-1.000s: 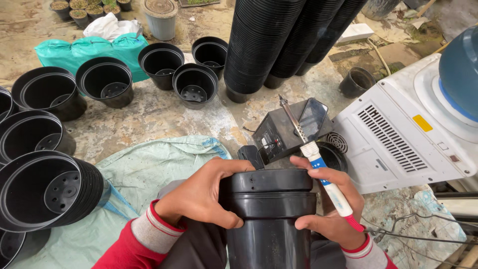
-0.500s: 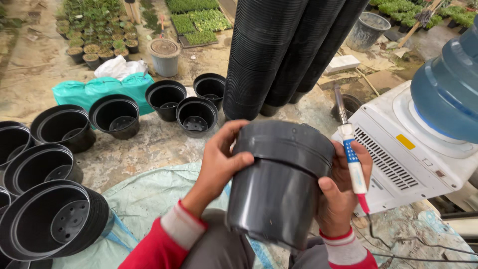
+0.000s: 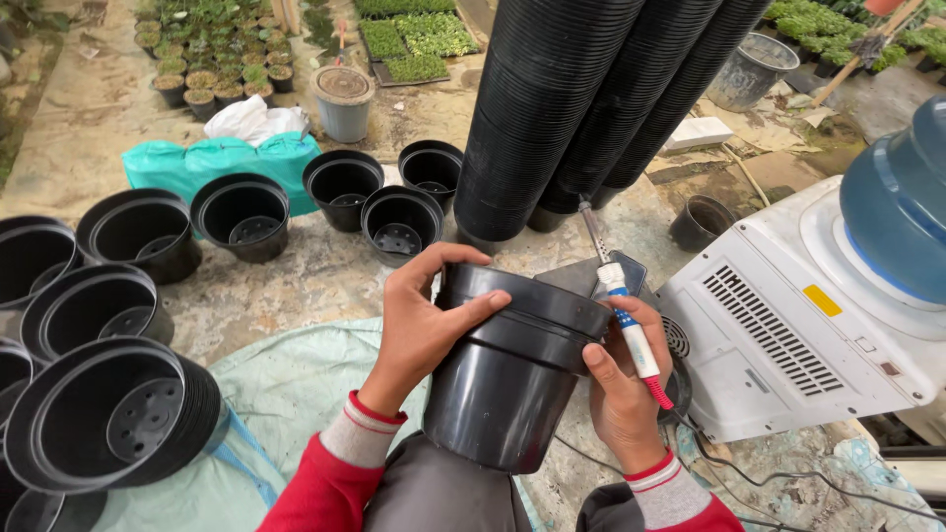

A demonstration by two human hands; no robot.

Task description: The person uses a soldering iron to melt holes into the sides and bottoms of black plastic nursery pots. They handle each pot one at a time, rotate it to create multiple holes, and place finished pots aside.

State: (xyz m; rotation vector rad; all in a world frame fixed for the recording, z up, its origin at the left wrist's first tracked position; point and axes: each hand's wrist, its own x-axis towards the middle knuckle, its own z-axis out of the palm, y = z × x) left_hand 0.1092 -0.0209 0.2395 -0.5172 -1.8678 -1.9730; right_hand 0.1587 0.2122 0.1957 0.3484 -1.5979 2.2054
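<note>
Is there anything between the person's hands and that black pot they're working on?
Nothing visible. The left hand grips the black pot directly at its rim; the right hand touches its other side while holding a soldering iron.

Daylit concrete floor point(image 3: 89, 118), seedling beds point(image 3: 409, 34) beyond, pale tarp point(image 3: 296, 384) spread near.

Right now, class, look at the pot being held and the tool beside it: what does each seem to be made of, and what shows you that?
Black pot: probably thin moulded plastic, with a smooth, slightly glossy wall and a stepped rim. The left hand grips that rim.

Tool in the right hand: a metal rod at the tip, dull grey; the white, blue and red handle looks plastic.
</note>
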